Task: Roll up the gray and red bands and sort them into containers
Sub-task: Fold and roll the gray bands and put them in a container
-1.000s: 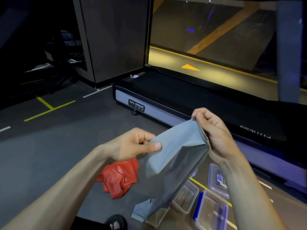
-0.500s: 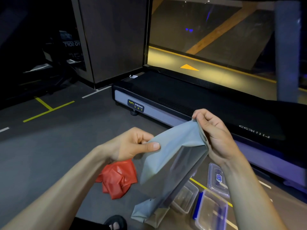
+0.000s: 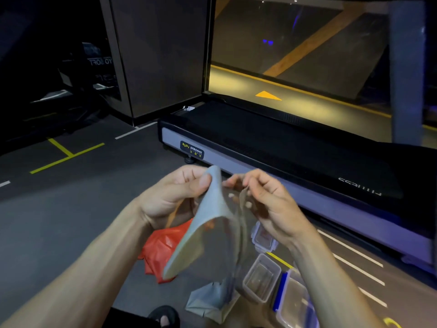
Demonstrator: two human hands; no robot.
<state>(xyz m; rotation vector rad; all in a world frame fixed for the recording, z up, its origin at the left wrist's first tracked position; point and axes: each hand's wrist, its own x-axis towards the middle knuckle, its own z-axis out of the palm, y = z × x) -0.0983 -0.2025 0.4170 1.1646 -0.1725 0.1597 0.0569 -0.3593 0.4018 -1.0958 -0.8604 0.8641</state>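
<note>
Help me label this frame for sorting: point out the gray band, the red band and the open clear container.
gray band point(image 3: 214, 209), head view, on the stretched upper part between the hands.
red band point(image 3: 162, 250), head view, on the crumpled middle.
open clear container point(image 3: 261, 278), head view, on its near wall.

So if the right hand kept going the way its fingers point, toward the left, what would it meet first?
Most likely the gray band it already pinches, then the left hand gripping the band's other edge. The two hands look close together, though depth between them is hard to judge from this one view.
</note>
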